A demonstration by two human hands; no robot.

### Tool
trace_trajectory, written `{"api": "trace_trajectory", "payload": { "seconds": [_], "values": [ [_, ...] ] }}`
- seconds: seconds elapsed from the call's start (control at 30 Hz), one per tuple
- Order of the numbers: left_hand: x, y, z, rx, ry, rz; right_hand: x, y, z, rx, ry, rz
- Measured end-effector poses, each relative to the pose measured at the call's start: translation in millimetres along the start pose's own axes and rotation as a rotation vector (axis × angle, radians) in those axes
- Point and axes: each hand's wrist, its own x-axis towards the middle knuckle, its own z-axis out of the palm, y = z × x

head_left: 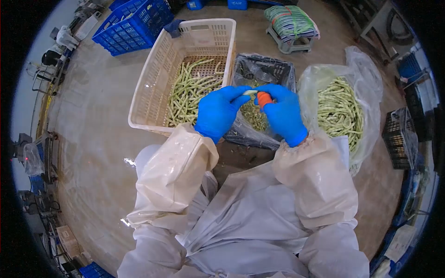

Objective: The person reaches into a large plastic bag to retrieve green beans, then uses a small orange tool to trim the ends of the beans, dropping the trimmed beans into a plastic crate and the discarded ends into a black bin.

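Observation:
My left hand [218, 111], in a blue glove, pinches a pale green bean [250, 92] between thumb and fingertips. At the bean's other end, my right hand [285, 113], also gloved in blue, has its fingers closed on it. An orange piece [264, 99] shows at the thumb side of the right hand; I cannot tell whether it is a thumb cover or a handle. Both hands are over a black crate [282, 69] lined with clear plastic, which has small green trimmings [256, 116] inside.
To the left stands a cream crate [153, 83] with long beans [185, 95]. A clear plastic bag [371, 88] of beans [340, 109] lies right. Farther off are a blue crate [132, 30], a stool [292, 45] bearing a striped bundle [289, 21], and a black crate [398, 139].

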Motion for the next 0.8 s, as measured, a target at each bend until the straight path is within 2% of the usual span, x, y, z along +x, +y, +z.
{"api": "trace_trajectory", "payload": {
  "seconds": [0.03, 0.13, 0.23, 0.33, 0.43, 0.53, 0.67, 0.77, 0.8],
  "values": [
    [1.1, -0.7, 0.6, -0.141, 0.005, -0.03, 1.3, -4.2, -1.1, 0.282, -0.028, 0.235],
    [0.5, 16.0, -7.3, -0.513, -0.092, -0.138, 7.7, -7.7, -11.1, 0.586, -0.126, 0.224],
    [10.9, 21.0, -23.9, -0.672, 0.009, -0.3, 8.6, -8.5, -10.3, 0.503, -0.044, 0.184],
    [22.3, -5.3, -54.8, -0.935, 0.306, -0.264, 14.4, 8.2, -20.4, 0.393, 0.032, 0.178],
    [28.3, -27.4, -88.9, -0.885, 0.578, -0.171, 20.2, 19.9, -36.3, 0.158, 0.191, 0.118],
    [26.0, -34.3, -108.1, -0.905, 0.711, -0.129, 27.4, 31.6, -44.9, 0.204, 0.314, 0.106],
    [25.2, -37.7, -114.3, -0.901, 0.795, -0.083, 30.8, 43.1, -52.0, 0.037, 0.353, 0.142],
    [24.1, -33.8, -111.1, -0.914, 0.815, -0.07, 31.9, 37.0, -50.6, -0.568, 0.347, -0.268],
    [24.0, -34.0, -104.7, -0.945, 0.769, -0.063, 28.9, 34.8, -47.1, -0.427, 0.287, -0.222]
  ]
}}
